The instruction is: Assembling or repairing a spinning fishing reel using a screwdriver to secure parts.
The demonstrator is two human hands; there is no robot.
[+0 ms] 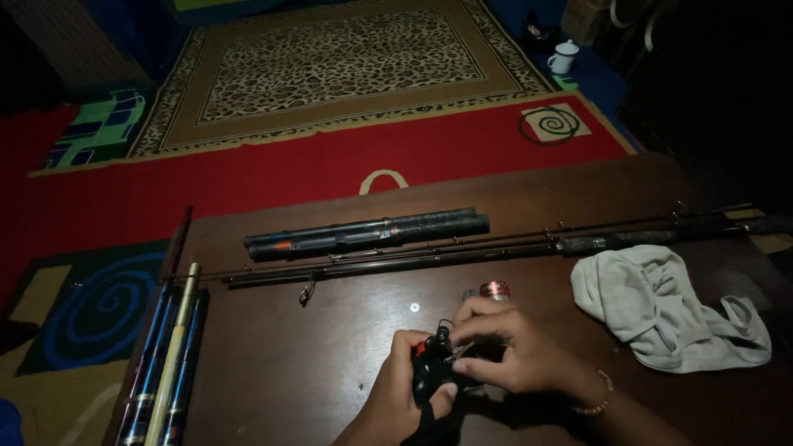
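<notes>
Left hand (402, 388) grips a small black fishing reel (433, 370) from below, at the near edge of the dark wooden surface (330, 347); right hand (512, 351) closes its fingers over the reel's top. Just beyond the hands, a red spool (494, 290). To the right, a crumpled pale cloth (661, 310). Farther back, long fishing rods (462, 252) lie across; collapsed rods (169, 363) along the left edge

Both hands, left hand (402, 388) and right hand (510, 351), gripping black fishing reel (431, 372); rods (462, 248), grey cloth (661, 310) on brown table (289, 363)
</notes>
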